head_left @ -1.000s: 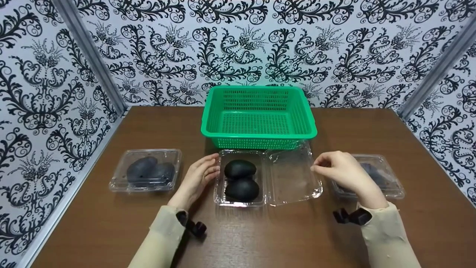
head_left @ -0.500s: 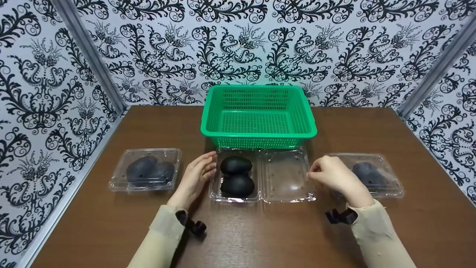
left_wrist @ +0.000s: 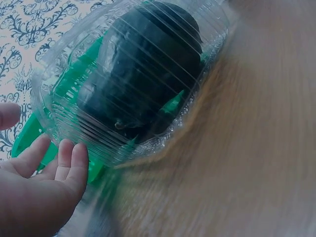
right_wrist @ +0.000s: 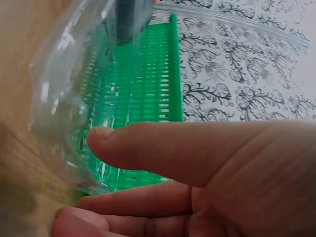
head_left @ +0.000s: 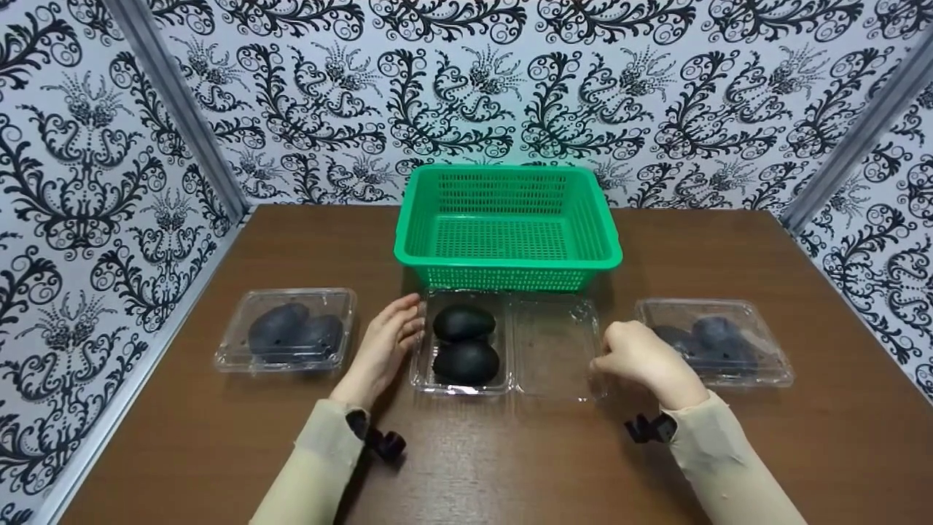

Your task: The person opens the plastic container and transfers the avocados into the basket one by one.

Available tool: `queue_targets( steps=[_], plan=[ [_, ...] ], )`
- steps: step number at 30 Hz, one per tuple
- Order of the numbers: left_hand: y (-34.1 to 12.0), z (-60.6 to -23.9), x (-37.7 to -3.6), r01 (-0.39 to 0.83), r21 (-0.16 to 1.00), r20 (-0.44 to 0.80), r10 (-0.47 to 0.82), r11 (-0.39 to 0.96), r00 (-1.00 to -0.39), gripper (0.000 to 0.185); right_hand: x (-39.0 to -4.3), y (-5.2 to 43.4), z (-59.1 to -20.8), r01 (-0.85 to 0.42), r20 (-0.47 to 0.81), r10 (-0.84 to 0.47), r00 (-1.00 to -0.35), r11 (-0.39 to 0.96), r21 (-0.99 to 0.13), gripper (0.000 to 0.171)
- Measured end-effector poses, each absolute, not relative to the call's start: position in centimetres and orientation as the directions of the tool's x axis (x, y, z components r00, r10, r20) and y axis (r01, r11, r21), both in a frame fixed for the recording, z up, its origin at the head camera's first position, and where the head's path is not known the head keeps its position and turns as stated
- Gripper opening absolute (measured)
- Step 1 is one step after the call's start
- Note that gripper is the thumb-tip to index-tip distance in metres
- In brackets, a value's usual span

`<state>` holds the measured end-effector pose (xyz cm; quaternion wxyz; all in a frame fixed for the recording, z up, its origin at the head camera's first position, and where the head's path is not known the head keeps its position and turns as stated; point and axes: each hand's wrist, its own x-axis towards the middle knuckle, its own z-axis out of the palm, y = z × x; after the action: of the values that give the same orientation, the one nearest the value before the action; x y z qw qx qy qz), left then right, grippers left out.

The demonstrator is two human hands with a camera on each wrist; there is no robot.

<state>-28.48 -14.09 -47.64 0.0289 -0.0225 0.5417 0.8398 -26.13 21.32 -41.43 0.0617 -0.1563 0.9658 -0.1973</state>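
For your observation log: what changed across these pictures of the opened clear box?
The lid swung from tilted up to flat on the table, and the right hand came down with it at its edge. Left hand, two dark fruits, basket and closed boxes stayed put.

green basket (head_left: 508,222), black avocados (head_left: 464,343), clear clamshell (head_left: 557,346), brown table (head_left: 510,459), black-and-white scrollwork walls (head_left: 466,87)
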Motion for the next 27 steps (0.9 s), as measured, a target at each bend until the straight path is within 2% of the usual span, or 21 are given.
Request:
queue_targets(
  steps=[4, 14, 19, 27],
  plan=[
    [-14.2, -47.7, -28.6, -0.105, 0.917, -0.108, 0.014, -0.385, -0.994, 0.051, -26.4, 21.1, -42.0, -0.284, -0.065, -0.332, -0.941, 0.879, -0.384, 0.021],
    [-14.5, -47.8, -28.4, -0.219, 0.937, -0.208, 0.069, -0.272, -0.976, 0.047, -26.5, 21.1, -42.5, -0.274, -0.113, -0.338, -0.934, 0.884, -0.379, 0.02],
    [-14.6, -47.8, -28.3, -0.284, 0.934, -0.266, 0.109, -0.215, -0.958, 0.037, -26.7, 21.0, -42.7, -0.285, -0.124, -0.351, -0.928, 0.883, -0.372, 0.025],
    [-14.7, -48.1, -28.4, -0.298, 0.93, -0.27, 0.153, -0.214, -0.951, 0.023, -26.8, 21.0, -43.0, -0.276, -0.117, -0.343, -0.932, 0.881, -0.383, 0.028]
  ],
)
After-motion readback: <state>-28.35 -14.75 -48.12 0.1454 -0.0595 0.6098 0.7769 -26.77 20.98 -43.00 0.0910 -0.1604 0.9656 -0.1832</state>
